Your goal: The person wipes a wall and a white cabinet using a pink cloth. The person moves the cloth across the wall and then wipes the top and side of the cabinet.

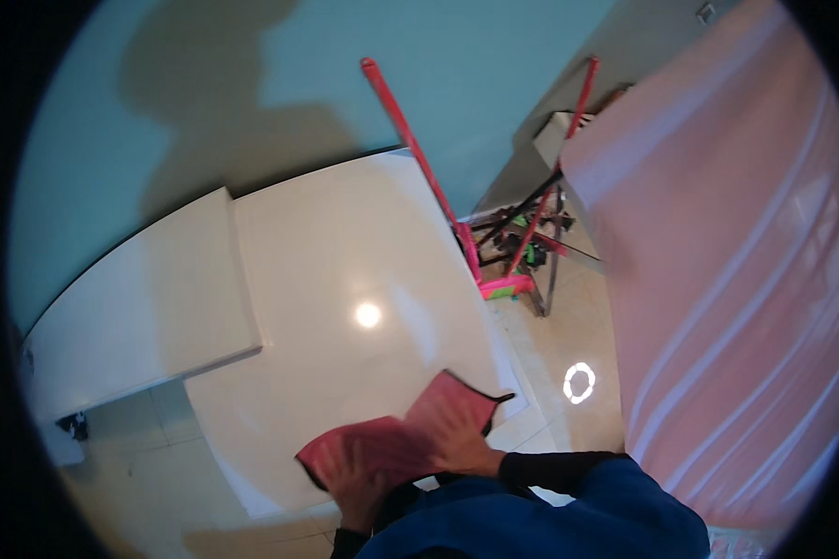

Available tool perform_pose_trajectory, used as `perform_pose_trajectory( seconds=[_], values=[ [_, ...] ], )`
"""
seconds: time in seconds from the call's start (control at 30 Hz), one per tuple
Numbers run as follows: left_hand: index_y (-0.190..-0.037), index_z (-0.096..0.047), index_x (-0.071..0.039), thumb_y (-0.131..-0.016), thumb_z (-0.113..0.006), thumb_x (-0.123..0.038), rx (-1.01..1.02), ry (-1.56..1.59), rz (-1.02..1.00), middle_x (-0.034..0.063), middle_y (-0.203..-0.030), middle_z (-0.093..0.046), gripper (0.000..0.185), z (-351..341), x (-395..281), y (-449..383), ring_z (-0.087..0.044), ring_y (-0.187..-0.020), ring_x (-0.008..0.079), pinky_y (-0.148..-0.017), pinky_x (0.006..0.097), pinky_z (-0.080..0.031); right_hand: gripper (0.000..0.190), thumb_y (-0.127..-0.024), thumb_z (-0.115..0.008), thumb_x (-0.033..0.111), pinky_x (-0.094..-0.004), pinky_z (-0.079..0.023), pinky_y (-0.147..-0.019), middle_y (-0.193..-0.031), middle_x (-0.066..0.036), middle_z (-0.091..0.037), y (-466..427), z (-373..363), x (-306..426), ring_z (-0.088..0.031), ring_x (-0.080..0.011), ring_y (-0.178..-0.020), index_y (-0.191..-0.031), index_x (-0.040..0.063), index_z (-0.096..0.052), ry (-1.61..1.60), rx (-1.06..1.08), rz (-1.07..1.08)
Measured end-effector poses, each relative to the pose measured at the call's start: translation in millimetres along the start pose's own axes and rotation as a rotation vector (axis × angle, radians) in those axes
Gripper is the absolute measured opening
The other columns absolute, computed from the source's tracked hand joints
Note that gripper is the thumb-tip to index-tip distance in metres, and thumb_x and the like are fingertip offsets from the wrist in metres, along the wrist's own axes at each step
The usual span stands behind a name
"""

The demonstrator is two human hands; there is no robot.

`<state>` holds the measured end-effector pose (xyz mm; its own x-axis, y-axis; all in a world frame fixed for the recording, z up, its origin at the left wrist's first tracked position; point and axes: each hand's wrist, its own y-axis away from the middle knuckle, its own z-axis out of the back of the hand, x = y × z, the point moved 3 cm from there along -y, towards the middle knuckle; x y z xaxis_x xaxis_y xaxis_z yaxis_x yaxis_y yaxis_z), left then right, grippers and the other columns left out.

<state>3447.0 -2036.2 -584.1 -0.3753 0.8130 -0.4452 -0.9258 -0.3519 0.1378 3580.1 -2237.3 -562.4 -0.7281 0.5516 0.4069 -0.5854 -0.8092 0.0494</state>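
A pink cloth with dark edging lies spread over the near edge of a glossy white table, close to my body. My left hand rests on the cloth's left part, fingers apart and blurred. On its right part lies my right hand, also flat with spread fingers and blurred. A dark loop sticks out from the cloth's right corner. Neither hand visibly grips the cloth.
A raised white surface adjoins the table at left, along a blue wall. Beyond the table's right edge stand red-handled poles with a pink broom head and clutter. A table with a shiny pink cover fills the right side.
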Motion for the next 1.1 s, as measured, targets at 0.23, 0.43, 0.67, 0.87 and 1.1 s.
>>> perform_pose_trajectory(
  seconds=[0.23,0.43,0.67,0.87,1.1],
  values=[
    [-0.149,-0.038,-0.005,-0.079,-0.062,-0.036,-0.106,-0.217,0.162,0.0231,-0.159,-0.028,0.08,27,66,31,-0.018,-0.148,0.0473,-0.118,0.0632,-0.011,0.083,-0.079,-0.072,0.028,-0.068,-0.02,-0.113,-0.158,-0.021,-0.027,-67,-11,75,-0.019,-0.0432,-0.149,-0.152,0.008,-0.038,-0.181,0.148,0.251],
    [-0.155,-0.033,-0.007,-0.085,-0.052,-0.047,-0.251,-0.362,0.251,0.0215,-0.161,-0.025,0.082,49,151,32,-0.018,-0.15,0.0421,-0.12,0.0587,-0.011,0.081,-0.076,-0.073,0.024,-0.0687,-0.021,-0.113,-0.158,-0.023,-0.029,-135,-36,141,-0.019,-0.0429,-0.15,-0.148,0.005,-0.041,-0.168,0.106,0.404],
    [-0.156,-0.029,-0.007,-0.094,-0.048,-0.042,-0.23,-0.347,0.396,0.0217,-0.162,-0.023,0.074,66,166,19,-0.02,-0.149,0.0428,-0.12,0.056,-0.013,0.077,-0.076,-0.07,0.021,-0.0678,-0.024,-0.112,-0.155,-0.023,-0.035,-155,-61,162,-0.022,-0.0422,-0.149,-0.146,0.004,-0.044,-0.18,-0.069,0.464],
    [-0.153,-0.029,0.004,-0.084,-0.057,-0.04,-0.157,-0.248,0.309,0.0272,-0.161,-0.02,0.087,49,101,16,-0.014,-0.15,0.0459,-0.12,0.0561,-0.008,0.062,-0.083,-0.063,0.025,-0.0633,-0.027,-0.113,-0.152,-0.019,-0.042,-126,-61,123,-0.032,-0.036,-0.146,-0.141,0.005,-0.051,-0.131,-0.002,0.42],
    [-0.149,-0.03,0.001,-0.08,-0.061,-0.047,-0.04,-0.275,-0.044,0.0326,-0.158,-0.02,0.09,6,16,-13,-0.013,-0.146,0.054,-0.116,0.067,-0.01,0.065,-0.083,-0.065,0.033,-0.0656,-0.028,-0.11,-0.151,-0.016,-0.043,-45,-27,15,-0.036,-0.0378,-0.143,-0.143,0.012,-0.051,0.084,-0.182,0.26]
  ],
)
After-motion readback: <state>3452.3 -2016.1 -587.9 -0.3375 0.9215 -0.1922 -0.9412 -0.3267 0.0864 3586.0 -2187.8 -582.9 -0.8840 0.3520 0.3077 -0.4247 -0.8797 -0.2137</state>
